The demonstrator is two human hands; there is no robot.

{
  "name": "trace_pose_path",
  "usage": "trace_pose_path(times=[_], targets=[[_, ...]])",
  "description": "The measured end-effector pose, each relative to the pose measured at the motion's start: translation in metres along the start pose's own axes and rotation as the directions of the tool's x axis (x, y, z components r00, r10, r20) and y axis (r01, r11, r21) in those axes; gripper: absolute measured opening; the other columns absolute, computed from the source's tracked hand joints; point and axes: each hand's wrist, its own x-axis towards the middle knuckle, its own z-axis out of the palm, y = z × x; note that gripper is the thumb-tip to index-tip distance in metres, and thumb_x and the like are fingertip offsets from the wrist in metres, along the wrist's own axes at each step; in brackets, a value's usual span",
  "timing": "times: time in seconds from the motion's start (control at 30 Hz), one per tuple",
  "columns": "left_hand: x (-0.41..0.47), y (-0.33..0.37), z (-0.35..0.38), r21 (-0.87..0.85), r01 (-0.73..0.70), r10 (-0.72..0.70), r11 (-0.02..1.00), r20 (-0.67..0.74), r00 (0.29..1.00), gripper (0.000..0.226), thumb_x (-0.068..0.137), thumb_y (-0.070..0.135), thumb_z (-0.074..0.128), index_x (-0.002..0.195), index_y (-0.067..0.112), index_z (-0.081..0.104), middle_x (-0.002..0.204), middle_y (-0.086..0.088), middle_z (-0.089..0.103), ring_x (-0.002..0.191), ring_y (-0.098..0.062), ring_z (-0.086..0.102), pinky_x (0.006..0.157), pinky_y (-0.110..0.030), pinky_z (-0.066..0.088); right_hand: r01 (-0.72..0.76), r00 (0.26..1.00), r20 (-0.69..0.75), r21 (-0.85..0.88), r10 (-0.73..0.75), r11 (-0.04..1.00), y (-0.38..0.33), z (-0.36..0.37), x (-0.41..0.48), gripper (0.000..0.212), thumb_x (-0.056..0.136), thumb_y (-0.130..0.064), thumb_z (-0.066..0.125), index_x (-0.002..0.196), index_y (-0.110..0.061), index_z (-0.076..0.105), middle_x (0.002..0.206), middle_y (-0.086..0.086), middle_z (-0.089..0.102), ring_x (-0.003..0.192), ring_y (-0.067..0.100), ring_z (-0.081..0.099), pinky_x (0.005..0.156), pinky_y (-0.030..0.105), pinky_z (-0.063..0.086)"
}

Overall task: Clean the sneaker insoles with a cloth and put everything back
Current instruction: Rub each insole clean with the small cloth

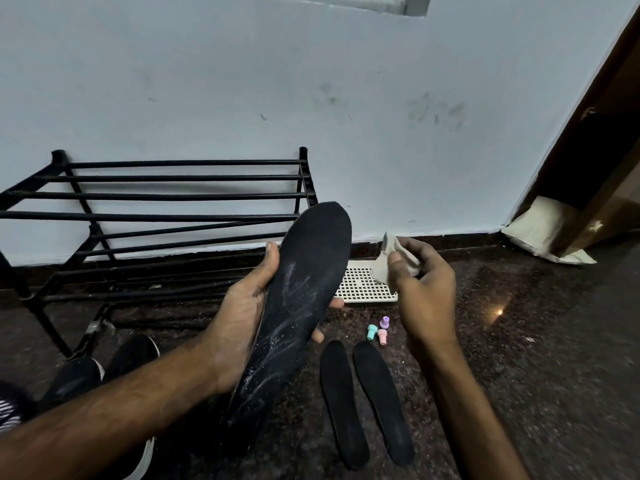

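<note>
Above floor, left hand grips insole (right hand pinches cloth).

Dusty black insole, white-streaked, tilts upward at frame centre. Two clean insoles lie parallel on the floor, lower centre. Crumpled beige cloth: right of centre.

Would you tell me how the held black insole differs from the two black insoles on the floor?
The black insole gripped by the left hand is raised and streaked with whitish dust. The two black insoles on the dark floor lie flat and look unstreaked. All share the same black elongated shape.
</note>
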Motion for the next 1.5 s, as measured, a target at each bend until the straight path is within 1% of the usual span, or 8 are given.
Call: trace_pose_path(times=[0.13,0.37,0.57,0.73,1.07,1.3,1.4,1.5], targets=[[0.002,-0.002,-0.003,0.027,-0.018,0.018,0.999,-0.004,1.000,0.074,0.092,0.067,0.029,0.117,0.013,0.073,0.114,-0.030,0.067,0.058,-0.030,0.064,0.059,-0.031,0.056,-0.187,0.982,0.086,0.265,0.170,0.946,-0.007,0.000,0.003,0.017,0.094,-0.006,0.060,0.110,-0.011,0.062,0.098,0.002,0.074,0.094,0.019,0.071,0.077,0.033,0.054],[0.006,-0.004,-0.006,0.058,-0.038,0.039,0.998,-0.008,0.999,0.073,0.092,0.069,0.028,0.117,0.018,0.073,0.120,-0.030,0.065,0.069,-0.032,0.061,0.070,-0.037,0.051,-0.291,0.945,0.255,0.368,0.205,0.883,-0.015,-0.008,0.006,0.041,0.091,0.006,0.057,0.120,-0.023,0.050,0.090,-0.003,0.073,0.078,0.008,0.071,0.060,0.023,0.053],[0.006,-0.006,-0.005,0.034,-0.002,0.003,0.999,-0.014,1.000,0.076,0.093,0.069,0.024,0.115,0.014,0.073,0.112,-0.029,0.068,0.059,-0.031,0.065,0.062,-0.032,0.057,-0.101,0.965,0.252,0.095,0.074,0.990,-0.014,-0.008,0.004,0.037,0.089,0.005,0.053,0.100,-0.029,0.065,0.105,0.008,0.069,0.095,0.036,0.068,0.071,0.053,0.057],[0.007,-0.011,-0.004,0.102,0.025,-0.024,0.995,-0.009,1.000,0.081,0.090,0.072,0.022,0.115,0.014,0.073,0.106,-0.028,0.069,0.065,-0.033,0.064,0.065,-0.034,0.058,-0.088,0.891,0.441,-0.056,0.104,0.994,-0.014,0.001,-0.001,0.019,0.098,-0.030,0.058,0.104,-0.018,0.070,0.098,-0.005,0.073,0.090,0.008,0.069,0.069,0.017,0.051],[0.009,-0.018,-0.008,0.090,0.084,-0.092,0.992,0.089,0.992,0.075,0.098,0.063,0.023,0.135,0.008,0.058,0.132,-0.025,0.059,0.097,-0.036,0.067,0.069,-0.046,0.060,-0.205,0.943,0.287,0.099,0.170,0.974,-0.011,-0.005,0.004,0.009,0.091,-0.017,0.069,0.096,-0.011,0.072,0.083,0.008,0.075,0.070,0.018,0.068,0.058,0.033,0.053],[0.005,-0.011,0.000,0.052,0.122,-0.122,0.991,-0.004,0.992,0.069,0.095,0.061,0.033,0.126,0.010,0.065,0.115,-0.032,0.066,0.058,-0.032,0.069,0.055,-0.036,0.059,0.278,0.960,0.053,-0.112,-0.273,0.954,-0.037,-0.011,-0.006,0.068,0.082,-0.001,0.073,0.134,-0.036,0.048,0.102,-0.003,0.067,0.089,-0.001,0.065,0.071,0.010,0.053],[0.005,-0.010,0.002,0.059,0.131,-0.131,0.990,-0.003,0.991,0.067,0.094,0.062,0.035,0.114,0.010,0.073,0.112,-0.028,0.068,0.055,-0.033,0.066,0.056,-0.034,0.059,0.661,0.750,0.253,-0.284,-0.611,0.695,-0.042,0.005,-0.020,0.036,0.081,0.003,0.069,0.112,-0.015,0.065,0.102,-0.004,0.068,0.090,0.006,0.061,0.075,0.019,0.053],[0.004,-0.006,0.005,0.025,0.120,-0.119,0.992,-0.038,0.992,0.067,0.095,0.060,0.037,0.096,0.008,0.079,0.090,-0.022,0.071,0.050,-0.033,0.063,0.050,-0.033,0.057,0.741,0.669,0.494,-0.384,-0.555,0.551,-0.035,0.009,-0.027,0.030,0.067,-0.002,0.076,0.094,-0.013,0.067,0.098,-0.002,0.068,0.092,0.018,0.057,0.073,0.032,0.052]])
